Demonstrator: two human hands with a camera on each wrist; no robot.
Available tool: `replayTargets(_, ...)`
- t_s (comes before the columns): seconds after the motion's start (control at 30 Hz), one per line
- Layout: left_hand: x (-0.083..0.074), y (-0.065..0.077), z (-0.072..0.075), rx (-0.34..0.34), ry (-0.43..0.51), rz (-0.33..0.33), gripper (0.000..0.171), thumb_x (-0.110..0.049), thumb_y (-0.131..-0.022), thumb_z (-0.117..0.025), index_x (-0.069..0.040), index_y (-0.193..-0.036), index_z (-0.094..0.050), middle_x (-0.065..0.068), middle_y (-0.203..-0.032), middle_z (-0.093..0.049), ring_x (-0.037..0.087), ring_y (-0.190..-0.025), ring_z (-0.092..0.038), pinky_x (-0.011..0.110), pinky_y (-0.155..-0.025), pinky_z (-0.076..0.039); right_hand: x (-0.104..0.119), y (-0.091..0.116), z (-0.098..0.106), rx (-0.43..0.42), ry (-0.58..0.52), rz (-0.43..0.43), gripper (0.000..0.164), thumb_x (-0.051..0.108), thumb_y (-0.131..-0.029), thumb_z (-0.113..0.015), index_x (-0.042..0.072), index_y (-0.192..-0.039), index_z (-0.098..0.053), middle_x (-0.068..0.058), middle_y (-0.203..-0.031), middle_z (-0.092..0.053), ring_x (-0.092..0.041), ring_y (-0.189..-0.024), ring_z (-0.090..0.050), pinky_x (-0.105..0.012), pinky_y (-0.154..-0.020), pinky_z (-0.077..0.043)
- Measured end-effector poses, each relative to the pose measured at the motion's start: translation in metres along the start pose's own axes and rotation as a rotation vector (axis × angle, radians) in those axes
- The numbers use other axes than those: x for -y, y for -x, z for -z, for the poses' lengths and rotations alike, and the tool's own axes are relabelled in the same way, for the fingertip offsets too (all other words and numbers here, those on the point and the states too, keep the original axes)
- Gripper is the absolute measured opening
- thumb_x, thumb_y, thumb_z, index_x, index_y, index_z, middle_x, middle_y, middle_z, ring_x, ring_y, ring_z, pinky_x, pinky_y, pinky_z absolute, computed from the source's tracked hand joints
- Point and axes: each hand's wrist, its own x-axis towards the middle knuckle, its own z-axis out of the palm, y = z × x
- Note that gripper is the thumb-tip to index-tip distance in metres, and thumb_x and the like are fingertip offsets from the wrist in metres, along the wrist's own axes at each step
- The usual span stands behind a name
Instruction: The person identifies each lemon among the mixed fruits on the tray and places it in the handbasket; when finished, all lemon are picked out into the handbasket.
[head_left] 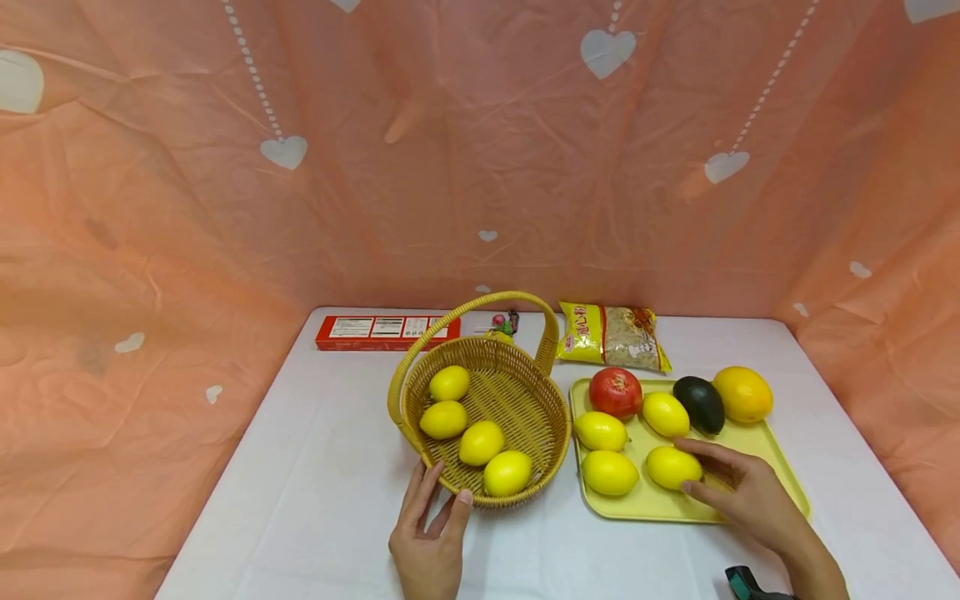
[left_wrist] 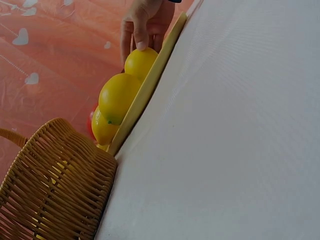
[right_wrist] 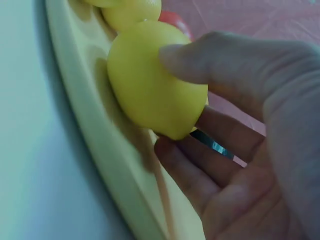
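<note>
A round wicker basket (head_left: 555, 433) with a tall handle holds several lemons (head_left: 482, 442) along its left and front sides. At its front edge, my left hand (head_left: 429, 550) touches the basket with spread fingers and thumb; the left wrist view shows the basket's woven side (left_wrist: 60, 185) but not this hand. My right hand (head_left: 757, 500) pinches a lemon (head_left: 672, 467) on the yellow tray (head_left: 750, 500). In the right wrist view the thumb lies across this lemon (right_wrist: 150, 80) and the other fingers (right_wrist: 185, 170) curve round its end.
Also on the tray are more lemons (head_left: 610, 472), a red pomegranate (head_left: 615, 392), a dark green avocado (head_left: 699, 405) and an orange-yellow fruit (head_left: 742, 394). Behind stand a flat red box (head_left: 352, 333), small wrapped candies (head_left: 504, 323) and a yellow food packet (head_left: 613, 336). A heart-patterned curtain (head_left: 480, 167) hangs behind.
</note>
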Motion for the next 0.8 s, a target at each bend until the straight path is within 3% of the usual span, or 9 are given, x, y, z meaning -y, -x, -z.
replayTargets(0.13,-0.001,0.0,0.0,0.003,0.0,-0.001,0.047,0.0,-0.093,-0.086,0.002,-0.138,-0.073,0.025,-0.164,-0.052,-0.003,-0.129,-0.062,0.021,-0.097,-0.062,-0.005,0.003,-0.001,0.006,-0.1,0.01,0.05,0.008,-0.094,-0.087,0.001,-0.141,-0.071,0.024,-0.127,-0.071,0.013,-0.113,-0.065,-0.004,-0.093,-0.055)
replayTargets(0.2,-0.001,0.0,0.0,0.006,0.0,-0.002,0.047,0.0,-0.093,-0.086,0.002,-0.138,-0.073,0.025,-0.164,-0.052,-0.003,-0.129,-0.062,0.021,-0.097,-0.062,-0.005,0.002,-0.001,0.003,-0.105,0.01,0.049,0.009,-0.095,-0.087,0.001,-0.141,-0.071,0.025,-0.126,-0.07,0.011,-0.112,-0.066,-0.005,-0.093,-0.056)
replayTargets(0.43,0.0,0.0,0.001,0.006,-0.005,0.009,0.047,-0.001,-0.093,-0.087,0.0,-0.139,-0.074,0.022,-0.164,-0.052,-0.001,-0.131,-0.062,0.022,-0.097,-0.062,0.015,-0.011,0.004,-0.001,-0.109,0.035,0.043,0.013,-0.101,-0.082,0.002,-0.141,-0.07,0.021,-0.127,-0.071,0.007,-0.112,-0.066,-0.011,-0.093,-0.059)
replayTargets(0.6,-0.001,0.0,0.001,0.005,-0.01,0.022,0.047,-0.002,-0.093,-0.087,-0.001,-0.139,-0.074,0.02,-0.165,-0.052,0.002,-0.132,-0.062,0.023,-0.098,-0.062,0.036,-0.03,-0.005,0.06,-0.215,0.17,0.041,0.004,-0.101,-0.078,0.002,-0.141,-0.07,0.018,-0.132,-0.072,-0.001,-0.116,-0.07,-0.014,-0.099,-0.06)
replayTargets(0.8,-0.001,0.0,0.0,0.006,-0.003,0.017,0.047,0.0,-0.093,-0.087,0.0,-0.138,-0.074,0.023,-0.164,-0.052,-0.001,-0.13,-0.062,0.023,-0.098,-0.062,0.065,-0.056,-0.024,0.186,-0.291,0.324,0.041,-0.002,-0.1,-0.077,0.006,-0.14,-0.072,-0.004,-0.136,-0.075,-0.011,-0.117,-0.073,-0.019,-0.103,-0.06)
